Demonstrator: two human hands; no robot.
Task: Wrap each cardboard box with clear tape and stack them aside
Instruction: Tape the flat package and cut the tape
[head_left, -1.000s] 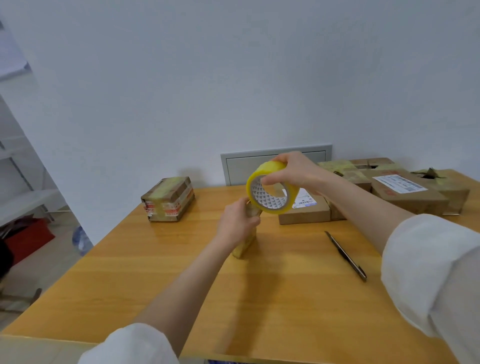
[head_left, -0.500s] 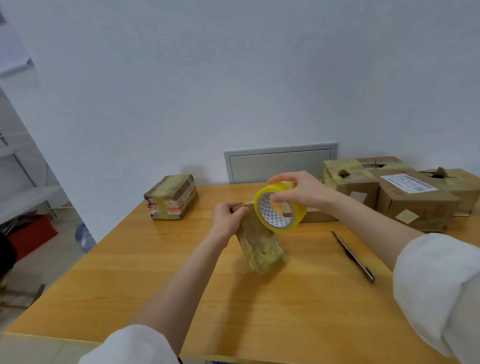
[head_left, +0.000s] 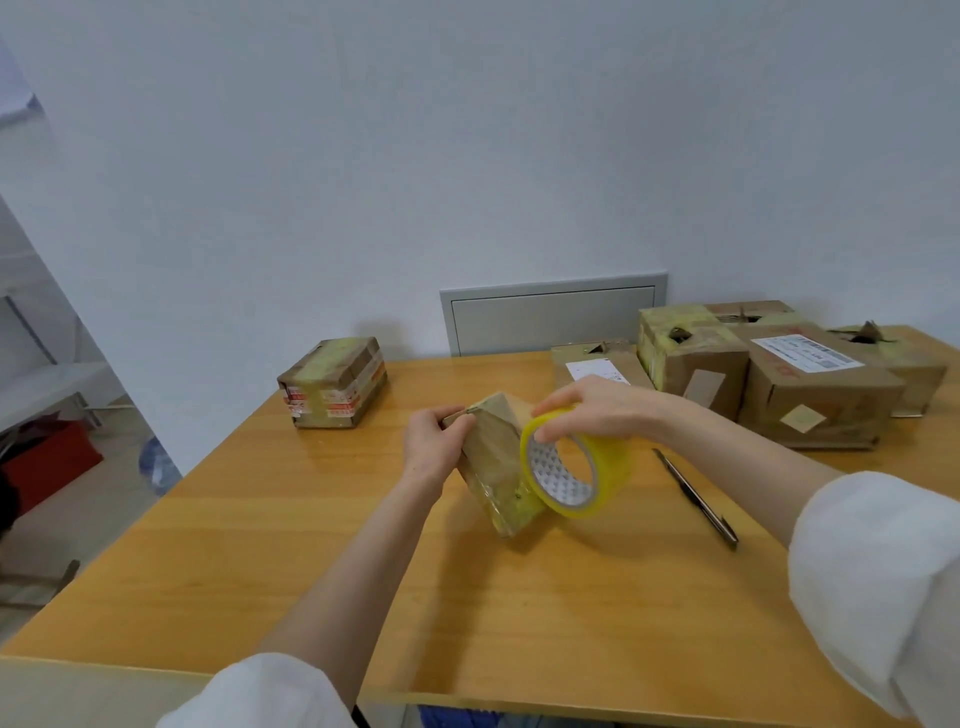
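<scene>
Wrapping: left hand clamps tilted box; right hand pinches tape roll beside it. Keep tape taut.

No legible text anywhere, white shipping label atop large cardboard box at right too blurred to read, smaller white label behind hands likewise, red-printed tape bands on left box unreadable

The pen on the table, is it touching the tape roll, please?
Apart. The head view shows the pen lying flat to the right of the tape roll, with a strip of bare table between them.
</scene>
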